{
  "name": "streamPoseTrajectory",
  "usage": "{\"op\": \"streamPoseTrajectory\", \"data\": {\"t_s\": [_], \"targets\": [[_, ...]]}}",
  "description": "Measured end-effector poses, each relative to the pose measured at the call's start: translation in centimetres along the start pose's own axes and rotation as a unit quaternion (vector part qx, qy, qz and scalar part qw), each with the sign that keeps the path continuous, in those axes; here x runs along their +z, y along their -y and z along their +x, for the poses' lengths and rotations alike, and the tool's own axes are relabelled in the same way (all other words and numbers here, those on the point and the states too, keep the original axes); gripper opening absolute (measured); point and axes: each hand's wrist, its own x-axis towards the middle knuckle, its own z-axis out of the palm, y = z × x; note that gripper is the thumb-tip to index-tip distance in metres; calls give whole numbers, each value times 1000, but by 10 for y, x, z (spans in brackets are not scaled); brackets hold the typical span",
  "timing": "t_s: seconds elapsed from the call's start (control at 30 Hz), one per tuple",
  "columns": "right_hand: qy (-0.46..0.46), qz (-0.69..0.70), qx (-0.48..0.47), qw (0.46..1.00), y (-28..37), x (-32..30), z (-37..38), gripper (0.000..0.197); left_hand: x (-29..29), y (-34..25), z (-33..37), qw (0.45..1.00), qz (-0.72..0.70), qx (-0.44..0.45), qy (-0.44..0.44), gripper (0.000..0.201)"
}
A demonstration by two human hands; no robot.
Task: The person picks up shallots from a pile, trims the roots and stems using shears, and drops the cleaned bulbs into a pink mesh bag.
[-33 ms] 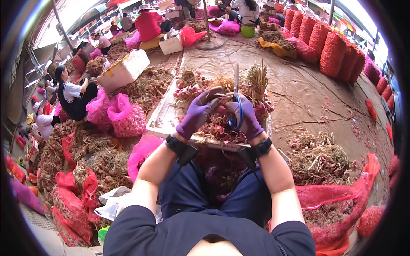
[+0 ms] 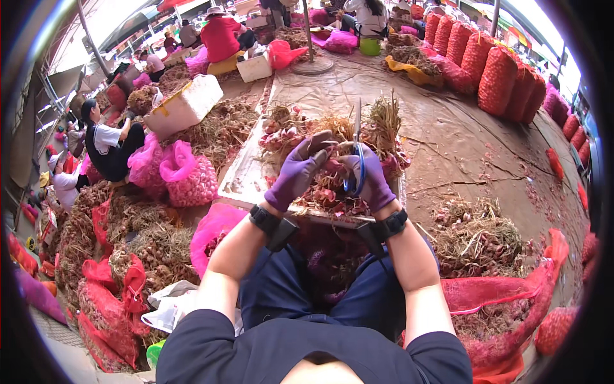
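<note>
In purple-grey gloves, both hands meet over a white tray [image 2: 240, 182] heaped with reddish bulbs [image 2: 329, 185], garlic or shallots by their look, with dry stalks. My right hand [image 2: 371, 176] grips blue-handled scissors [image 2: 358, 131], whose blades point up and away from me, slightly parted. The fingers of my left hand [image 2: 299, 171] are curled at the left of the scissors. What they pinch, if anything, is hidden against the bulbs. A bundle of straw-coloured stalks [image 2: 385, 125] stands just beyond my right hand.
Pink net bags of bulbs [image 2: 192, 182] and a tilted white foam box [image 2: 185, 105] stand left, near a seated person [image 2: 105, 141]. Stalked bulbs [image 2: 480, 240] lie right, by an open red net bag [image 2: 492, 294]. Full red sacks [image 2: 497, 77] line the far right.
The scissor blades have parted a little and lean slightly more to the right. My left hand has shifted slightly, and the pale stalk at its fingertips no longer shows.
</note>
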Motion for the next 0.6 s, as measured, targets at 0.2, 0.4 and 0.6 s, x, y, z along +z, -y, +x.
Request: {"op": "streamPoseTrajectory", "data": {"t_s": [0.2,0.4,0.6], "targets": [[-129,5,17,992,-14,11,-16,33,-29,59,-15,967,-250,-41,13,34],[-34,56,38,997,-7,8,-16,36,-36,59,-19,956,-276,-96,8,16],[-90,-127,-87,984,-21,27,-10,42,-42,79,-25,959,-253,-66,-113,20]]}}
